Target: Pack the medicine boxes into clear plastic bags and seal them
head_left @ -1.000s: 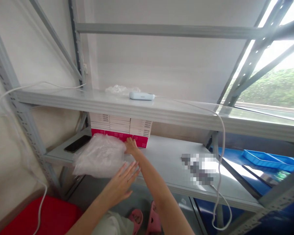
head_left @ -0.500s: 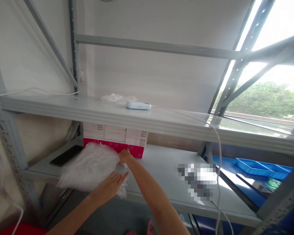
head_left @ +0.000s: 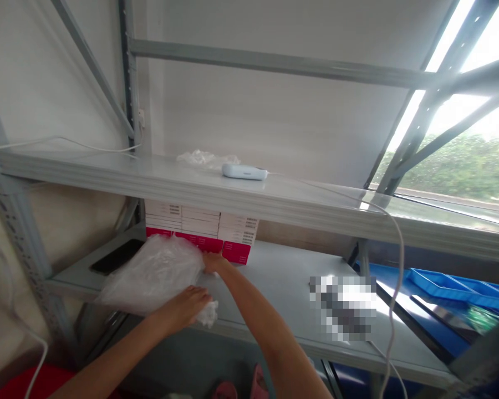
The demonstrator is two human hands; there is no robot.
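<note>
A crumpled clear plastic bag (head_left: pixel 153 271) lies on the lower shelf and covers part of its front edge. My left hand (head_left: pixel 191 303) is closed on the bag's near right side, where a bunched end sticks out past the fingers. At the bag's upper right edge, my right hand (head_left: pixel 213 262) has its fingers curled against the plastic, partly hidden from view. Right behind the bag stand stacked white boxes (head_left: pixel 199 223) with magenta lower parts (head_left: pixel 237 252). What the bag contains, if anything, cannot be made out.
On the upper shelf (head_left: pixel 108 172) lie a pale blue device (head_left: pixel 244 172) with a white cable (head_left: pixel 400 249) and thin crumpled plastic (head_left: pixel 208 159). A black phone (head_left: pixel 116 256) rests left of the bag. To the right are a pixelated object (head_left: pixel 345 307) and a blue tray (head_left: pixel 461 289).
My left hand's fingers, spread before, have closed on the plastic. The right hand stays at the bag's upper edge. The view has shifted slightly.
</note>
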